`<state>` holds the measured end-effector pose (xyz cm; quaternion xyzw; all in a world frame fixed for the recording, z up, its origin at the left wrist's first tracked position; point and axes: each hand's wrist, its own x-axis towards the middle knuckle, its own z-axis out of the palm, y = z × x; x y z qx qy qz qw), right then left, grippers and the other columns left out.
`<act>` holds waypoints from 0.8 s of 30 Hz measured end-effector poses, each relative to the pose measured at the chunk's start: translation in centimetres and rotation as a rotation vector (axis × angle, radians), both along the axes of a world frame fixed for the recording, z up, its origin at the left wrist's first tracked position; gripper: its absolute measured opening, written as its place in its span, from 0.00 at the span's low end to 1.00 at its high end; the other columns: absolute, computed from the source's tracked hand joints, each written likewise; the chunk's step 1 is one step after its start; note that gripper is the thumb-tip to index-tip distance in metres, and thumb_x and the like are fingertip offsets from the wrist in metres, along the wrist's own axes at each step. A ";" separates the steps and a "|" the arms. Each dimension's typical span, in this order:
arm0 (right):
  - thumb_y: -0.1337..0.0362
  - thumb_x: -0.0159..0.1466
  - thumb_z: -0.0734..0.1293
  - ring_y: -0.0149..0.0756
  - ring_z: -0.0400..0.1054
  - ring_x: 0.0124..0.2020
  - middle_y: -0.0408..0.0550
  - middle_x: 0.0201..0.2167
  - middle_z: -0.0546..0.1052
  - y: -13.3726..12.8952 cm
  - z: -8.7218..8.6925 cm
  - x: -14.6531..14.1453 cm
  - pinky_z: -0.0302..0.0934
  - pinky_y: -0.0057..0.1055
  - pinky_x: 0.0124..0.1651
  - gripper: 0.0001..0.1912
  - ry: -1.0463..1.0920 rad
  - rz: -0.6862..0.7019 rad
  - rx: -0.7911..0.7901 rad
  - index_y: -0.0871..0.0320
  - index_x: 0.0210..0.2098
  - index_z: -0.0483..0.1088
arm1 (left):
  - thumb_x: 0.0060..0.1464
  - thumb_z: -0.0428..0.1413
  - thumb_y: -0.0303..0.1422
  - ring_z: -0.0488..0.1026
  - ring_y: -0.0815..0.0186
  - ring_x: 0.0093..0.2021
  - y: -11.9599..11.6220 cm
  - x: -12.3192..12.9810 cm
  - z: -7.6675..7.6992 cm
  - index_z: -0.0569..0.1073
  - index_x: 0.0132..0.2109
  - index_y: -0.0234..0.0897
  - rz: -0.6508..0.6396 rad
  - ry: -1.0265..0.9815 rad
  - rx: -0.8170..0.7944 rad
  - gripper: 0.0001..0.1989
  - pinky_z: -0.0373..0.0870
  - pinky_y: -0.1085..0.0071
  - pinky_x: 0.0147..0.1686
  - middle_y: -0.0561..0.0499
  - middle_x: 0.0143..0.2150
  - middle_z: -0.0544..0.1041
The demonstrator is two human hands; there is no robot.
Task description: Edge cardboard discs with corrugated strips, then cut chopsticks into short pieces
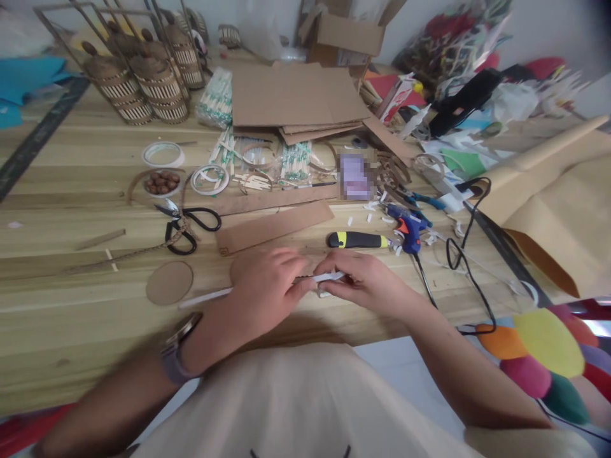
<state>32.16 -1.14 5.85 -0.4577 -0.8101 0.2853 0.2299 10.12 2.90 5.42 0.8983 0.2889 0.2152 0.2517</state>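
While right hand (370, 283) pinches white strip (328, 277) between thumb and fingers, left hand (267, 280) meets strip's other end; left fingers hide own hold, cannot tell if gripping. Strip between both hands, above wooden table (71, 331). Cardboard disc (169, 283) left of left hand, scissors (177, 225) beyond disc. Utility knife (360, 240) just beyond right hand, blue glue gun (409, 229) right of knife.

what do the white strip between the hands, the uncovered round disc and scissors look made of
White strip: pale with a smooth look, perhaps paper or plastic; too small to settle. Round disc: flat matte brown, probably cardboard, like the stacked sheets. Scissors: bright, silvery blades suggest polished steel; the black handles look smooth, perhaps plastic or coated metal.
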 end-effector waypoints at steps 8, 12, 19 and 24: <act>0.58 0.69 0.65 0.40 0.73 0.36 0.52 0.40 0.78 -0.2 0.4 0.7 0.64 0.34 0.36 0.10 -0.243 -0.158 0.066 0.57 0.46 0.69 | 0.62 0.51 0.33 0.68 0.68 0.22 0.3 1.7 -2.1 0.71 0.28 0.37 0.143 0.085 -0.262 0.13 0.55 0.71 0.22 0.54 0.22 0.74; 0.62 0.71 0.61 0.43 0.72 0.36 0.51 0.34 0.78 0.2 -0.2 0.0 0.62 0.36 0.38 0.09 -0.357 -0.208 0.132 0.57 0.38 0.70 | 0.61 0.50 0.32 0.68 0.67 0.21 0.1 1.8 -2.7 0.68 0.27 0.38 0.186 0.070 -0.367 0.13 0.57 0.71 0.22 0.54 0.22 0.74; 0.67 0.71 0.59 0.42 0.64 0.34 0.50 0.30 0.74 0.8 -1.7 -2.3 0.52 0.37 0.39 0.12 -0.506 -0.250 0.506 0.56 0.31 0.69 | 0.66 0.46 0.40 0.75 0.69 0.26 1.2 1.3 -1.9 0.71 0.34 0.36 0.156 -0.181 -0.993 0.17 0.73 0.71 0.30 0.51 0.30 0.81; 0.68 0.72 0.58 0.41 0.60 0.33 0.48 0.29 0.73 1.1 -2.2 -3.0 0.52 0.37 0.40 0.12 -0.483 -0.262 0.679 0.55 0.33 0.70 | 0.66 0.47 0.38 0.72 0.72 0.25 1.7 1.2 -1.3 0.71 0.33 0.35 0.141 -0.333 -1.293 0.16 0.72 0.73 0.29 0.52 0.27 0.78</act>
